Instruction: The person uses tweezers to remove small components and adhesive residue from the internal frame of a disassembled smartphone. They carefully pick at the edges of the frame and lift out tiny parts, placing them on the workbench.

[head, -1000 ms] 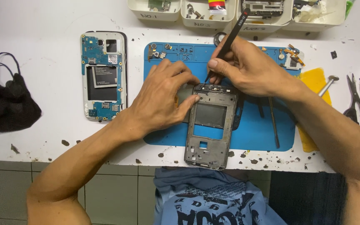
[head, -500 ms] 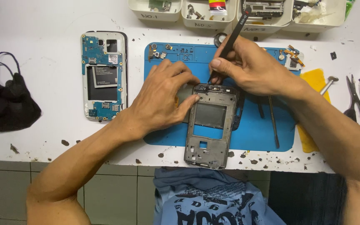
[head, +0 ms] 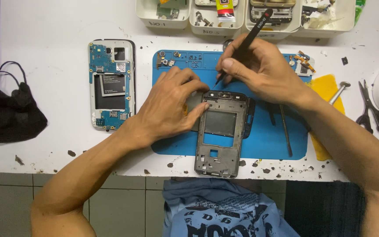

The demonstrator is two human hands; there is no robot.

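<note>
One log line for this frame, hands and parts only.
left hand: steadies phone mid-frame on blue mat | right hand: holds black tweezers, tip at frame's top edge | opened phone: left of mat

Bright, even light falls from above onto the white, paint-chipped worktable [head: 58,26], which looks almost washed out along its far edge. The rectangular blue rubber work mat [head: 264,140] shows flat colour without glare. Just beside the mat's far edge, the right hand [head: 264,70] casts a soft, short shadow; the left hand [head: 172,105] throws a faint one onto the mat's near-left part. Focus is sharp across the mat. Below the table's near edge, the tiled front is dim. Edges show no clear bending.
</note>
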